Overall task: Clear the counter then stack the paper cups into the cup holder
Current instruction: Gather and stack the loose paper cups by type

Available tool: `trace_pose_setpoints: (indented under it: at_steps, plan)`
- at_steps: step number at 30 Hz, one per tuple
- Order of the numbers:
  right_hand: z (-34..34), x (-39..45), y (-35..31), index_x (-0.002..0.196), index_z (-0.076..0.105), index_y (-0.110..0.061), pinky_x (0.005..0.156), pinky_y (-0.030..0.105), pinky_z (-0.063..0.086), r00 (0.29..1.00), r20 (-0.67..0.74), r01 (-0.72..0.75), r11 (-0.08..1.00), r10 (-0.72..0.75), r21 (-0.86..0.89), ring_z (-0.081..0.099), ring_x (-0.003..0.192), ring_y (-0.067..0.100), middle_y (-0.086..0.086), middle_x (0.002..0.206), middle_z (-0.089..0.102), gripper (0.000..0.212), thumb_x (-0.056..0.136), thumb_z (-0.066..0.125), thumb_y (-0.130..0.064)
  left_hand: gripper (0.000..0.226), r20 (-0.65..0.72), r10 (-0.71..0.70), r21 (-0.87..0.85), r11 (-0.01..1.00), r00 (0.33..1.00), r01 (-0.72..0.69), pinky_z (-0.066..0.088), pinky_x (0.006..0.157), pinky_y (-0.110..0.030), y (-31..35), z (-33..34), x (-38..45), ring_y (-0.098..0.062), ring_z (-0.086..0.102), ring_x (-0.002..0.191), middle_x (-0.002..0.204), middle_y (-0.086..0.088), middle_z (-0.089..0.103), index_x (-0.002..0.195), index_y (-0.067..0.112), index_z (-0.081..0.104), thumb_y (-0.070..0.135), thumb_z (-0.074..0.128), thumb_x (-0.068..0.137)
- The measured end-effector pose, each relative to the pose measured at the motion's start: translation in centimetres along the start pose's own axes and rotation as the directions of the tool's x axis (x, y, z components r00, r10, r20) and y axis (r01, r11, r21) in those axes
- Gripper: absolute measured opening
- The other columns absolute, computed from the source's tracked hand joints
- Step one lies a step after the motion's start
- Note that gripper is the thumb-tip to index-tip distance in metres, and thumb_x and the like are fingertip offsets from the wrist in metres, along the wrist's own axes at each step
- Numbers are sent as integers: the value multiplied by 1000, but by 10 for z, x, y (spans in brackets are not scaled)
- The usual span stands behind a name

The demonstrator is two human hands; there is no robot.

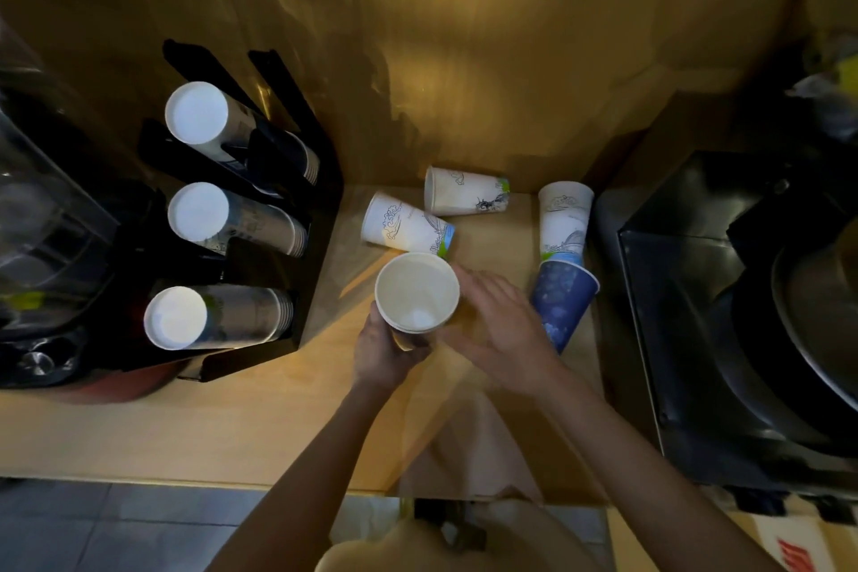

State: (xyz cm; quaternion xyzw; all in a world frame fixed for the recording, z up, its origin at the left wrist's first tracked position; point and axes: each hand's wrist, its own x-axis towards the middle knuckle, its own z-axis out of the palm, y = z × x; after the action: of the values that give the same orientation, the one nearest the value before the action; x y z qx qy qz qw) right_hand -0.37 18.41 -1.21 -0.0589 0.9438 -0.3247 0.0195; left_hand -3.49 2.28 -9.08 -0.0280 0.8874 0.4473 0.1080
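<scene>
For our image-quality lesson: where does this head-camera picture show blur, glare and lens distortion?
Head view: the right hand is motion-blurred; warm glare streaks the golden wall; the wide lens bends the counter edge; the black machine at right sits in deep shadow.

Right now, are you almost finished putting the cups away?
Partly. The black cup holder already carries three stacks. The left hand holds nested cups; the right hand is open beside them. Three white cups and a blue cup remain lying on the counter.
</scene>
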Motion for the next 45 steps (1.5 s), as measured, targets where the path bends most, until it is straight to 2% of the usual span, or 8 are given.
trace_pose_setpoints:
  at_steps: [3,8,12,14,21,31,41,45]
  plan:
    - [-9,-7,28,105,65,-12,93,37,43,935,-213,-256,955,285,153,56,107,24,9,113,64,40,84,49,-41,87,0,0,-14,1000,1000,0,37,83,-24,0,0,1,-30,52,115,125,-16,56,129,4,37,9,85,57]
    - [-12,-12,71,98,57,-2,83,37,45,555,-398,-648,679,731,344,57,100,36,21,109,58,30,81,64,-26,87,-16,7,3,1000,1000,-7,37,82,-23,0,1,0,-31,52,115,124,-16,57,130,3,37,8,85,57]
    - [-4,-14,82,120,40,1,86,43,45,332,-215,-712,393,919,581,54,111,40,23,127,50,70,73,72,-38,85,-28,8,31,999,1000,-8,37,80,-23,-1,3,-1,-32,54,112,121,-17,59,128,2,40,10,85,56]
    - [2,-15,85,123,40,2,79,37,44,299,-56,-716,262,953,647,59,105,37,20,122,56,74,74,69,-45,84,-32,8,25,1000,999,-7,36,79,-22,-1,3,-2,-31,55,110,120,-17,59,127,2,41,8,85,57]
    - [-6,-13,58,101,54,-7,55,21,42,424,-203,-451,400,883,798,58,64,9,1,82,62,41,80,65,-41,83,-14,8,39,999,1000,-8,39,79,-24,-8,4,2,-30,57,107,115,-16,61,125,2,44,13,86,55]
    - [-55,26,-33,114,52,-9,80,25,53,805,-288,-8,495,518,869,65,92,11,-8,92,64,34,88,58,-29,95,-2,20,29,999,1000,-20,44,93,-36,-3,3,-1,-30,50,119,129,-16,54,136,4,31,13,84,58]
    - [2,7,-24,131,28,-31,86,2,40,985,-95,-71,839,144,539,46,107,-19,-15,121,48,64,80,67,-34,89,-7,16,12,1000,1000,-16,43,85,-26,-6,5,0,-29,57,110,122,-14,59,130,6,39,14,85,54]
    - [10,2,-19,133,29,-31,98,18,35,994,-68,-55,909,91,413,42,120,-1,-12,128,42,69,76,67,-40,90,-5,33,40,999,999,-32,43,88,-28,-4,4,0,-29,52,116,129,-13,54,133,6,36,17,84,57]
